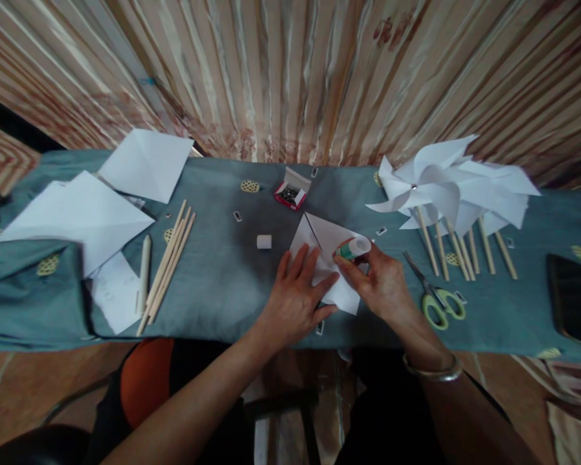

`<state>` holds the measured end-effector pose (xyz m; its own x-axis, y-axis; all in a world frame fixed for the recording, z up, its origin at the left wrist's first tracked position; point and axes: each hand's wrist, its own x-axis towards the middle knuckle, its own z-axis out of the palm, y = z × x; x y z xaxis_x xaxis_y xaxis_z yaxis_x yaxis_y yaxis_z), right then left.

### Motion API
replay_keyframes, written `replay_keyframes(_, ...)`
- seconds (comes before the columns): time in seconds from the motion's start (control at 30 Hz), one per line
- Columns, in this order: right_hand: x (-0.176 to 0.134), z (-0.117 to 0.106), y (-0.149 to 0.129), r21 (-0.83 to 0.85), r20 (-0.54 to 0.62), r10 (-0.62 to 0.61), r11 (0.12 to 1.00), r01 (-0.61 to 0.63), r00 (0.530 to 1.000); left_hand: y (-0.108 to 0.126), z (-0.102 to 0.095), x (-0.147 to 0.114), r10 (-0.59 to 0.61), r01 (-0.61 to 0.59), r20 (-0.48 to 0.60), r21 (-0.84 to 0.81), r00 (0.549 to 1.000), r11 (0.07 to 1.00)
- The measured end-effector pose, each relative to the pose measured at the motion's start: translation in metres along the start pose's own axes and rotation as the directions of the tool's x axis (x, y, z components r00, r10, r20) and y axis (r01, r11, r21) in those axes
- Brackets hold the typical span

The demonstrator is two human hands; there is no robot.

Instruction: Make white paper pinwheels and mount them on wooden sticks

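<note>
Near the front edge of the tabletop [213,284], a white sheet [329,240] lies under the left hand [293,294], whose fingers spread flat and wrap around nothing, probably to keep it from sliding. The right hand [385,281] has its grip closed around a glue stick [352,248], slanted over the sheet, perhaps for better control; whether the glue touches cannot be told. A white cap [264,241] lies to the left, likely clear of the work. Scissors [436,303] rest just beside the right hand, seemingly within reach, with paper pinwheels [436,177] farther back.
</note>
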<state>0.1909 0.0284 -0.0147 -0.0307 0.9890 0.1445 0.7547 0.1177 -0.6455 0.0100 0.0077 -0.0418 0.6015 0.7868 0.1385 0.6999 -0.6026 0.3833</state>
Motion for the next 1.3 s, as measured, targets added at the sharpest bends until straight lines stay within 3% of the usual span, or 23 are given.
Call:
replay_keyframes(0.47, 0.004, 0.004, -0.001, 0.059, -0.030, 0.056, 0.997, -0.054, 0.998, 0.000, 0.000, 0.001, -0.005, 0.005, 0.005, -0.015, 1.000, 1.000)
replay_keyframes(1.3, 0.010, 0.008, -0.011, 0.114, 0.039, 0.076, 0.990, -0.080, 0.996, -0.001, 0.003, 0.000, 0.003, -0.003, -0.018, -0.009, 1.000, 1.000)
